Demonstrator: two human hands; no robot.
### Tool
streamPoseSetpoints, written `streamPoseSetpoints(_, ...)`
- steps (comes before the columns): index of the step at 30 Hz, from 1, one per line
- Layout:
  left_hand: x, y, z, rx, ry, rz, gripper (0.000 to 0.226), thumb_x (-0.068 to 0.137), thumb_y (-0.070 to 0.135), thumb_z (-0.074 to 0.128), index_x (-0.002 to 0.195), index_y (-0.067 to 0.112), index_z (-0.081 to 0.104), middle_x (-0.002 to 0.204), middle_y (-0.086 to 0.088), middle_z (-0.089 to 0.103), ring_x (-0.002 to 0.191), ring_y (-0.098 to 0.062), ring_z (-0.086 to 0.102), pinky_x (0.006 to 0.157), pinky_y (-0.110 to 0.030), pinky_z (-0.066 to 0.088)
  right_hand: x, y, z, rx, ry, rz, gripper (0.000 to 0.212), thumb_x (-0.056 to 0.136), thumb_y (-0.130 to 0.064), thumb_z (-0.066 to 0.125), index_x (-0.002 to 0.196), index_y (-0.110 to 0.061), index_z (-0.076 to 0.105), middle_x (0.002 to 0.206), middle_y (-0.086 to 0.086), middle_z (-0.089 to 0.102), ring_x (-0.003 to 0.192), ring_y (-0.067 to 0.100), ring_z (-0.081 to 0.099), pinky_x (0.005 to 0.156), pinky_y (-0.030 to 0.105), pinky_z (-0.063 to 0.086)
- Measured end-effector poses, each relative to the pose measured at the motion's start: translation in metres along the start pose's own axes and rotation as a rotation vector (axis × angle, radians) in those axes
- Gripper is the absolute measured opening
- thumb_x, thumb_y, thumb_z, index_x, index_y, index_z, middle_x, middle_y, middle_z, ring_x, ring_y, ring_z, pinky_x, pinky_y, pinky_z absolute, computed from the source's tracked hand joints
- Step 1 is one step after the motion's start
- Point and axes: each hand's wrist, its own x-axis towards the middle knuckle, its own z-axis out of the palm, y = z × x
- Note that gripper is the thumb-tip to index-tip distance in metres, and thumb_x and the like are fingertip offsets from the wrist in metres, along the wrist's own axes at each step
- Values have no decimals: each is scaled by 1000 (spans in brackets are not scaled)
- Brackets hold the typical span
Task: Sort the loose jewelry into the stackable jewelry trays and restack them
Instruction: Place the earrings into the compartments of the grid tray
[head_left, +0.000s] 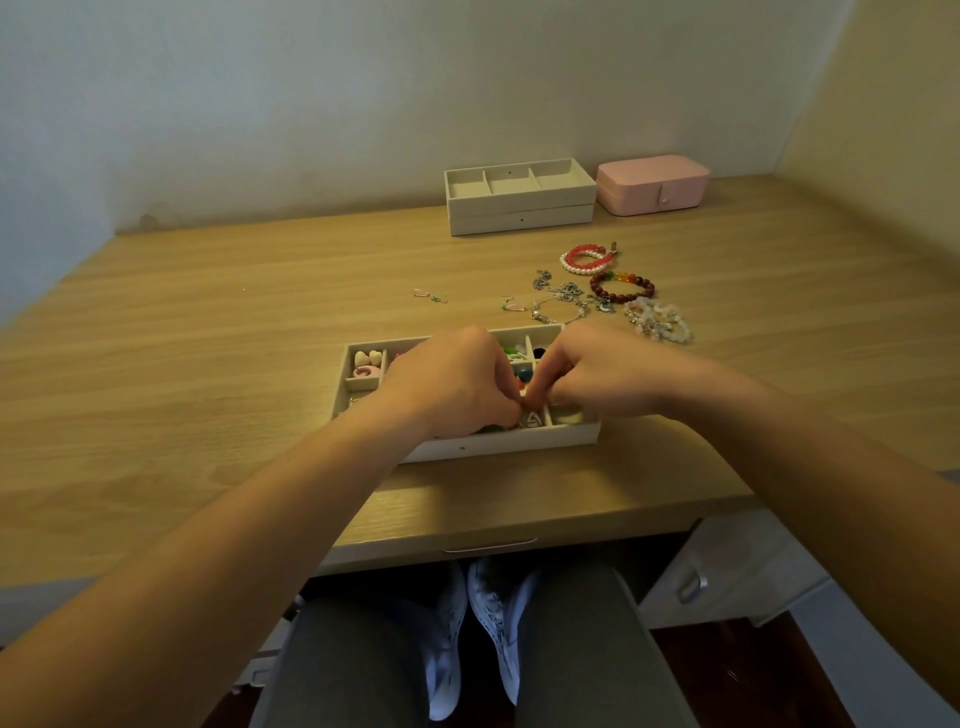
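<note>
Right now my left grip (452, 379) and right grip (597, 374) curl fingertip to fingertip over the compartmented jewelry tray (519, 441) on the desk (208, 364); whether they pinch anything, I cannot tell.

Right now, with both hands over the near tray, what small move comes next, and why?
Probably drop whatever they may pinch into the near tray: left hand and right hand meet fingertips over its compartments, and bracelets lie loose on the table.
</note>
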Motion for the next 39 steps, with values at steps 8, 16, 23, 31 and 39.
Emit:
streamPoseSetpoints(8,2,4,1,102,-17,-5,9,70,41,74,78,39,76,70,10,69,73,-17,66,71,-42,60,0,3,1,57,8,4,39,89,1,55,90,-28,82,88,-10,74,86,18,69,81,38,62)
streamPoseSetpoints(16,-1,7,3,145,2,26,13,75,32,71,86,35,78,74,8,70,74,-21,66,64,-34,55,0,2,1,39,3,-1,41,88,0,55,86,-32,81,89,-5,77,88,21,69,85,46,60)
streamPoseSetpoints(23,-2,5,4,122,27,24,12,80,35,72,89,38,79,72,9,70,72,-18,65,66,-36,58,-1,2,2,62,22,-6,36,90,-3,57,90,-30,81,89,-11,74,87,11,67,80,33,59)
streamPoseSetpoints(31,-9,-3,-3,-130,9,37,16,86,21,68,90,26,82,48,24,57,52,6,54,48,-11,37,-3,6,2,53,34,-40,39,89,-2,54,93,-29,82,94,-8,75,90,15,68,87,43,60)
streamPoseSetpoints(39,-14,-6,2,-206,26,16,18,87,23,66,89,30,82,72,10,70,68,-6,61,61,-26,52,-4,2,1,30,24,-48,37,90,-4,55,95,-29,82,91,-13,72,90,8,66,87,38,59)
